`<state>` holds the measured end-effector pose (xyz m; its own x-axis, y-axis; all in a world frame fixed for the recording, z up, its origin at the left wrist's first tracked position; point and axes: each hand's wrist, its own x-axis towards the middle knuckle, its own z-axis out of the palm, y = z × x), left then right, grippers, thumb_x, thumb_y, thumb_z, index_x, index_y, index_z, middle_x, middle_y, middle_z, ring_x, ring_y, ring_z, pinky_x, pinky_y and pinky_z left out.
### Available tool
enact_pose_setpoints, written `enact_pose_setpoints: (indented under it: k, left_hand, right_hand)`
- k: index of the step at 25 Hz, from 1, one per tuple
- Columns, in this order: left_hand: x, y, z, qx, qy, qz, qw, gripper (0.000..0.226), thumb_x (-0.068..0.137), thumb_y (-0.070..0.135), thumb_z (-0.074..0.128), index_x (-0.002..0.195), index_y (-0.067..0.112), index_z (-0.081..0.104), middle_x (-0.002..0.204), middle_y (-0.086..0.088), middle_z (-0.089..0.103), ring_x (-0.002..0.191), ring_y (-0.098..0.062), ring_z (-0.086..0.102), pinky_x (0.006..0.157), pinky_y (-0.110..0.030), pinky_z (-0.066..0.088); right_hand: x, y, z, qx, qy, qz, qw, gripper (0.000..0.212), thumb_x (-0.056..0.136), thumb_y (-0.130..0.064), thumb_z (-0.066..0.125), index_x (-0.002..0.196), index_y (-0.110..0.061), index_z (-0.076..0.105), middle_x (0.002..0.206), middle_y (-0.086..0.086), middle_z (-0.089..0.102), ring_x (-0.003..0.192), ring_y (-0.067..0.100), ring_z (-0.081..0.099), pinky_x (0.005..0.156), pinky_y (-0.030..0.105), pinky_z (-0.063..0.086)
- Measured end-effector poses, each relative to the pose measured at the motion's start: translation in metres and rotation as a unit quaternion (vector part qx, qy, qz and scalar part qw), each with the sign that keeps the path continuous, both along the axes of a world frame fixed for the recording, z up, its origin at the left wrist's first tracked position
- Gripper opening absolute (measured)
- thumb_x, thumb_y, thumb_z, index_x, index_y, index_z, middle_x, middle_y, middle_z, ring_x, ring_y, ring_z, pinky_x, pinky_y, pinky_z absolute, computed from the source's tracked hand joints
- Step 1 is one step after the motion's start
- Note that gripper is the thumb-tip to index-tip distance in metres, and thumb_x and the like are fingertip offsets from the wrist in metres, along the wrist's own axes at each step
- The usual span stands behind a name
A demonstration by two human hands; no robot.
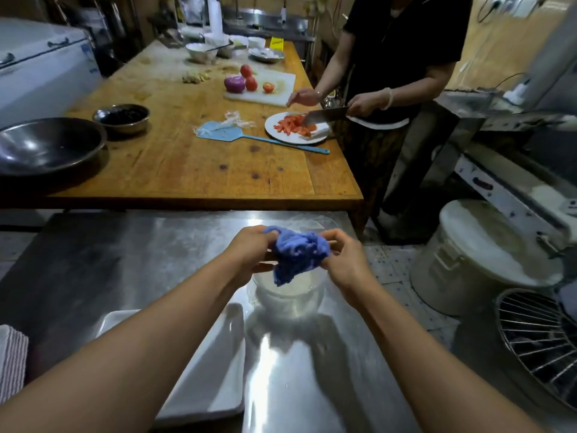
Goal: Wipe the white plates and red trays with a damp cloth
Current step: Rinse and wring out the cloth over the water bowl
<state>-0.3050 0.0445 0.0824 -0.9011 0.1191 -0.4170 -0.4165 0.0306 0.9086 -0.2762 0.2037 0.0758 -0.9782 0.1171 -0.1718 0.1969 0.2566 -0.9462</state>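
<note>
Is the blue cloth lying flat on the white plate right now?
No, the blue cloth is bunched up between the left hand and right hand, above a clear bowl.

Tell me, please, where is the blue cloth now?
In the head view the blue cloth is centre frame, bunched between the left hand and right hand, above a clear bowl on the steel table.

A single wide-angle view looks from the person's head forward and down along both forearms. It sits close above the steel desk, with the hands near the middle of the frame. Further off it takes in the wooden desk beyond, with straight edges bowing toward the frame's borders.
</note>
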Motion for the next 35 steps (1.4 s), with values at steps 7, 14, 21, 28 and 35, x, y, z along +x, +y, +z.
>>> enact_pose_setpoints:
  k: [7, 14, 21, 28, 35]
  left_hand:
    - [0.046, 0.034, 0.033, 0.12, -0.062, 0.018, 0.991, 0.029, 0.096, 0.032, 0.049, 0.086, 0.01, 0.065, 0.088, -0.012, 0.069, 0.083, -0.027, 0.064, 0.079, -0.037, 0.052]
    - [0.098, 0.034, 0.057, 0.131, -0.058, -0.026, 0.989, 0.032, 0.088, 0.033, 0.062, 0.097, 0.003, 0.068, 0.093, -0.016, 0.072, 0.084, -0.029, 0.07, 0.075, -0.038, 0.055]
    - [0.181, 0.037, 0.068, 0.085, -0.029, -0.004, 0.996, 0.023, 0.094, 0.018, 0.052, 0.106, 0.003, 0.064, 0.092, -0.013, 0.067, 0.084, -0.025, 0.06, 0.071, -0.031, 0.047]
    - [0.255, 0.019, 0.072, 0.029, 0.08, 0.065, 0.994, 0.022, 0.092, -0.001, 0.046, 0.098, 0.012, 0.063, 0.074, -0.007, 0.064, 0.061, -0.015, 0.056, 0.051, -0.022, 0.042]
    - [0.3, -0.016, 0.081, -0.057, 0.126, 0.126, 0.982, 0.035, 0.082, -0.01, 0.044, 0.1, 0.018, 0.055, 0.057, 0.001, 0.059, 0.041, -0.006, 0.052, 0.038, -0.014, 0.035]
  right_hand:
    - [0.06, 0.021, 0.03, -0.046, 0.009, 0.002, 0.999, 0.036, 0.077, 0.007, 0.053, 0.096, -0.024, 0.057, 0.097, 0.004, 0.063, 0.082, 0.013, 0.062, 0.059, 0.02, 0.048]
    - [0.099, 0.04, 0.05, -0.047, 0.046, 0.01, 0.998, 0.016, 0.089, -0.009, 0.059, 0.076, -0.018, 0.061, 0.071, -0.004, 0.066, 0.069, 0.011, 0.064, 0.057, 0.019, 0.045]
    - [0.155, 0.058, 0.071, -0.164, -0.006, 0.01, 0.986, 0.043, 0.097, -0.041, 0.044, 0.074, -0.023, 0.076, 0.083, 0.004, 0.074, 0.083, 0.019, 0.068, 0.082, 0.04, 0.052]
    - [0.207, 0.034, 0.074, -0.161, -0.052, 0.085, 0.982, 0.027, 0.079, -0.024, 0.072, 0.097, -0.006, 0.064, 0.094, 0.01, 0.069, 0.084, 0.02, 0.065, 0.068, 0.029, 0.051]
    - [0.235, -0.005, 0.071, -0.285, -0.071, 0.141, 0.945, 0.066, 0.076, 0.023, 0.046, 0.119, -0.026, 0.044, 0.109, 0.014, 0.051, 0.09, 0.03, 0.054, 0.073, 0.037, 0.048]
